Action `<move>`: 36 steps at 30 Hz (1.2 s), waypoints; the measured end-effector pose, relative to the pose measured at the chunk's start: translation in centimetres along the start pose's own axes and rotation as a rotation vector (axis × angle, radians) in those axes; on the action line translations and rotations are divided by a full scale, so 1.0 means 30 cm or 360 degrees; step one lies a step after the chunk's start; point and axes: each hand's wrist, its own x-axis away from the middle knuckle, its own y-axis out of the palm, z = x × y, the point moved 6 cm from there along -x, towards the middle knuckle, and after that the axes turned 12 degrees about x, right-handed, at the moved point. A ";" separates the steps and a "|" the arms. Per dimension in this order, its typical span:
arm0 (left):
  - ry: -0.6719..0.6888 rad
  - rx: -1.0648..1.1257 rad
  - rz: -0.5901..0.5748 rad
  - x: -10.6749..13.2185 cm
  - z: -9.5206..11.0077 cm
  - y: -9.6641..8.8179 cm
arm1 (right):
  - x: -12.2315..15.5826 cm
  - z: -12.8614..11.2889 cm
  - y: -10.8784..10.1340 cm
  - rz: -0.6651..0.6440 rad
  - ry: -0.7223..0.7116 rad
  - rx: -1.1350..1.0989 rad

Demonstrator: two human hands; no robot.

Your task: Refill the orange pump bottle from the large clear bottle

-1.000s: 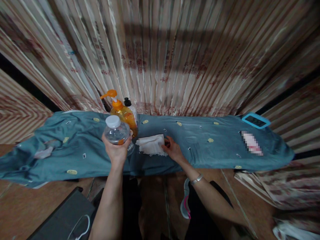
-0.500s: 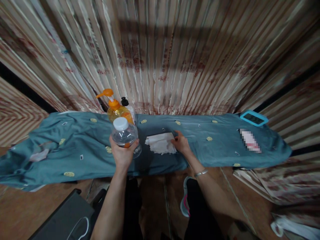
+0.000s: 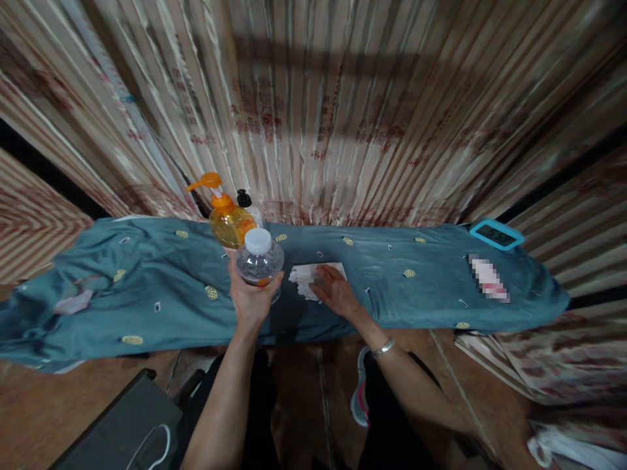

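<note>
My left hand point(image 3: 252, 299) is wrapped round a clear plastic bottle point(image 3: 259, 262) with a white cap, held upright over the cloth-covered table. Flat over a torn-edged piece of white paper point(image 3: 302, 281) lies my right hand point(image 3: 336, 288), its fingers stretched out and covering the paper's right part. Just behind the bottle stand an orange pump bottle point(image 3: 228, 223) with yellow liquid and a white bottle point(image 3: 252, 210) with a black pump top, partly hidden.
A blue-framed digital clock point(image 3: 496, 234) stands at the table's far right, near a blurred pinkish packet point(image 3: 488, 279). The teal patterned cloth point(image 3: 171, 261) is rumpled at left, with a pale scrap point(image 3: 73, 303) on it. A pleated curtain point(image 3: 313, 117) hangs behind.
My left hand has moved the clear bottle to the right, closer to the paper. My right hand has let go of the paper's right edge and slid left, fingers now spread over it.
</note>
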 end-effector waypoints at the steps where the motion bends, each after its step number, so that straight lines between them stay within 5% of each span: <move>1: 0.0016 -0.0007 -0.0006 -0.003 -0.002 -0.005 | 0.001 -0.024 0.015 -0.0012 -0.0051 0.0006; 8: 0.0018 -0.0071 -0.0001 -0.027 -0.048 -0.030 | -0.019 -0.073 0.044 0.0030 -0.0136 0.0057; 17: -0.0134 -0.0048 -0.0018 -0.034 -0.036 -0.023 | -0.043 -0.085 0.032 0.0111 0.0108 0.0003; 22: -0.0186 0.0058 -0.0095 -0.035 -0.037 -0.018 | -0.008 -0.150 0.021 -0.0045 0.0111 0.0093; 28: -0.0232 0.0120 -0.0165 -0.036 -0.051 -0.014 | 0.031 -0.125 0.071 -0.0265 0.0231 0.0307; 36: -0.0200 0.0121 -0.0113 -0.036 -0.069 -0.003 | 0.037 -0.120 0.080 -0.0256 0.0252 0.0313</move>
